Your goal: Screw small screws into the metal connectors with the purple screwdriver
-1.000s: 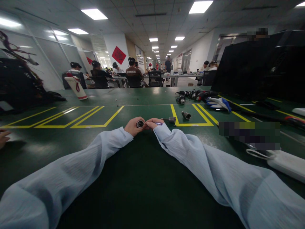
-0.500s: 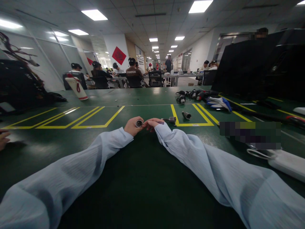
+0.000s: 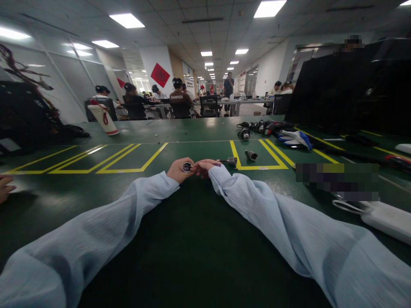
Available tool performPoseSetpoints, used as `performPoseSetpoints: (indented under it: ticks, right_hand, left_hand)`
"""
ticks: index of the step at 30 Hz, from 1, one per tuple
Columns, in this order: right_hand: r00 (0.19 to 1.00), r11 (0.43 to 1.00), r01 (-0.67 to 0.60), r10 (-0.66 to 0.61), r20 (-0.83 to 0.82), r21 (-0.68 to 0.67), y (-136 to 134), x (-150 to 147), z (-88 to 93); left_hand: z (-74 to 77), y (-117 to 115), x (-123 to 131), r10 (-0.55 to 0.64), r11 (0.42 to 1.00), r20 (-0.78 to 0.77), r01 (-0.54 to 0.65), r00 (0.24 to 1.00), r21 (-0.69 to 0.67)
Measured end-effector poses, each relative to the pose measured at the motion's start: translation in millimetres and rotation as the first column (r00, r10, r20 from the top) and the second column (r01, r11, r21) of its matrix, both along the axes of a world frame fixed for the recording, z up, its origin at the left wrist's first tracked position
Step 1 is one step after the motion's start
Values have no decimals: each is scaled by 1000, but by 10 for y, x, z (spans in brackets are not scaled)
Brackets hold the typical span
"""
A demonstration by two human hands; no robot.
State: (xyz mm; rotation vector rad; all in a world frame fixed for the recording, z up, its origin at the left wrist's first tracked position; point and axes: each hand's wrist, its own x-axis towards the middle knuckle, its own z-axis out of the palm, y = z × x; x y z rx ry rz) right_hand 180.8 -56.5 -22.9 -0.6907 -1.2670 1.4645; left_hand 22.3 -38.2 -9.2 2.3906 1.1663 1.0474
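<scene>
My left hand point(image 3: 176, 170) is closed around a round metal cylinder point(image 3: 186, 167), its open end facing me and dark parts showing inside. Close beside it, my right hand point(image 3: 205, 167) has its fingers pinched at the cylinder's mouth. A thin dark piece seems to run from these fingertips to the opening, too small to name. Just right of my right hand lies a metal part with a thin shaft point(image 3: 231, 161). Farther right, a tapered metal sleeve point(image 3: 251, 155) rests inside a yellow taped outline.
Power tools point(image 3: 261, 127) lie at the back right, near a blue and white glove point(image 3: 295, 139). A white case point(image 3: 388, 220) is at the right. A white cup point(image 3: 104, 119) stands back left. Another person's hand point(image 3: 5, 187) shows at the left edge.
My right fingertips have shifted slightly at the cylinder's mouth, and the cylinder has turned a little to the left. The other parts on the table have not moved.
</scene>
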Motion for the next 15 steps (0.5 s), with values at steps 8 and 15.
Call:
performPoseSetpoints:
  ticks: [8, 15]
  right_hand:
    - [998, 999, 38, -39, 45, 34, -18, 1, 17]
    - [1000, 999, 7, -8, 20, 43, -25, -18, 5]
  left_hand:
    - [-14, 28, -8, 109, 979, -78, -94, 991, 183]
    - [11, 4, -21, 49, 990, -59, -41, 997, 136]
